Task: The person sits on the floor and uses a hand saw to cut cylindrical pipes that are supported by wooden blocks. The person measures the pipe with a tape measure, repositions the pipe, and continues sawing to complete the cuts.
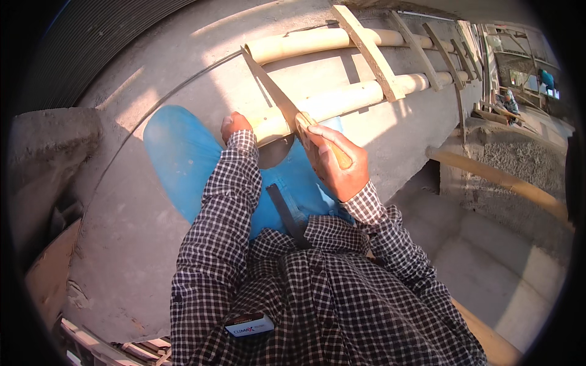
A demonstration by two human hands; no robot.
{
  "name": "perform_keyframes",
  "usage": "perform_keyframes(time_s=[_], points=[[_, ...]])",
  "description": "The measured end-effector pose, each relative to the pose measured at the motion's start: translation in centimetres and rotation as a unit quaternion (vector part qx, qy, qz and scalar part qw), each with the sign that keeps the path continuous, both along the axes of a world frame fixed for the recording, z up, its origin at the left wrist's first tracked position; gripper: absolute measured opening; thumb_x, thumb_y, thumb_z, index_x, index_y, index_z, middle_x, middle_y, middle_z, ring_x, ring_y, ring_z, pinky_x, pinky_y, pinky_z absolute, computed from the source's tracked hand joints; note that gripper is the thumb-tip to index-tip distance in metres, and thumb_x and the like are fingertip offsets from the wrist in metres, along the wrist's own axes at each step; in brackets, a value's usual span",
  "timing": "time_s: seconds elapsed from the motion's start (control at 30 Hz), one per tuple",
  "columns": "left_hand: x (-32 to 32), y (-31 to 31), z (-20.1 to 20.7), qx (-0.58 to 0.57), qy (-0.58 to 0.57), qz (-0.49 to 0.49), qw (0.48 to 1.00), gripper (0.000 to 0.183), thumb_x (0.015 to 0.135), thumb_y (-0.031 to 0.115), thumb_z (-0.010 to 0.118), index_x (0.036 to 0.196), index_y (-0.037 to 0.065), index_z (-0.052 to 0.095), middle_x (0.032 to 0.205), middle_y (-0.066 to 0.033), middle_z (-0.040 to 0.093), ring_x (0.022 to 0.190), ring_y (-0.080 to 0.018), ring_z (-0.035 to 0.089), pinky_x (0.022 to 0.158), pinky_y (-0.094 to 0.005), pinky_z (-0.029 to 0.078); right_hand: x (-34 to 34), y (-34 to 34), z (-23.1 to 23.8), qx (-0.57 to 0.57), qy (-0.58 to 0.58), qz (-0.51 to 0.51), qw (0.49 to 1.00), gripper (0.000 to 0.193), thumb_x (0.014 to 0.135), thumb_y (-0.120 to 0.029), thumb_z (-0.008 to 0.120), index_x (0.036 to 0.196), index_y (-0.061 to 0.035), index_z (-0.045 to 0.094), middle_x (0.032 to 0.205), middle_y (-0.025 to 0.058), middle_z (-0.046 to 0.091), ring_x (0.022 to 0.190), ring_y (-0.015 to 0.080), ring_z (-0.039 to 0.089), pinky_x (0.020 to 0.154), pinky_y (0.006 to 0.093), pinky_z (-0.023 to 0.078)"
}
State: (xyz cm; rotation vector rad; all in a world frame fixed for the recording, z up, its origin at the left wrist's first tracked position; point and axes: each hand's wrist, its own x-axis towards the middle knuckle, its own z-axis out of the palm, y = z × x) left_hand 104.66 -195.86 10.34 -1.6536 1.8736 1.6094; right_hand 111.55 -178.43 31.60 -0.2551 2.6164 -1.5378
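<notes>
My right hand (342, 161) is closed round the wooden handle of a handsaw (268, 83). The long blade slants away to the far left, lying across the near bamboo pole (329, 105) close to its end. Its tip reaches the end of the far bamboo pole (299, 44). My left hand (235, 126) is closed at the end of the near pole, left of the blade; its fingertips are partly hidden. Wooden slats (369, 55) cross both poles, ladder-like. My blue-trousered legs (183, 158) are bent under the near pole's end.
A thin dark cable or rod (165, 100) curves over the concrete floor (128, 256). At right, the slab drops to a lower level, with another pole (500, 177) crossing there. A concrete block (55, 140) stands left, beneath corrugated sheeting (116, 36). A person (510, 102) is far right.
</notes>
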Motion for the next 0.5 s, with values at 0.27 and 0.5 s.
perform_keyframes(time_s=[0.27, 0.5], points=[[0.1, 0.1, 1.1, -0.006, -0.028, 0.006, 1.000, 0.045, 0.094, 0.030, 0.044, 0.113, -0.004, 0.066, 0.113, -0.0256, 0.068, 0.108, -0.0375, 0.066, 0.097, -0.0456, 0.051, 7.5, 4.8, 8.2, -0.036, -0.099, -0.028, 0.994, 0.033, 0.098, -0.012, 0.053, 0.123, 0.0085, 0.062, 0.117, 0.0217, 0.068, 0.111, 0.0268, 0.066, 0.099, 0.0362, 0.050], [1.1, 0.8, 0.8, 0.053, -0.002, 0.027, 0.998, 0.045, 0.094, 0.029, 0.045, 0.117, -0.007, 0.062, 0.122, -0.0266, 0.065, 0.112, -0.0374, 0.064, 0.101, -0.0448, 0.049, 1.0, 1.3, -0.8, -0.033, -0.074, -0.053, 0.995, 0.032, 0.095, -0.008, 0.056, 0.124, 0.0030, 0.064, 0.116, 0.0173, 0.069, 0.106, 0.0188, 0.065, 0.093, 0.0318, 0.051]])
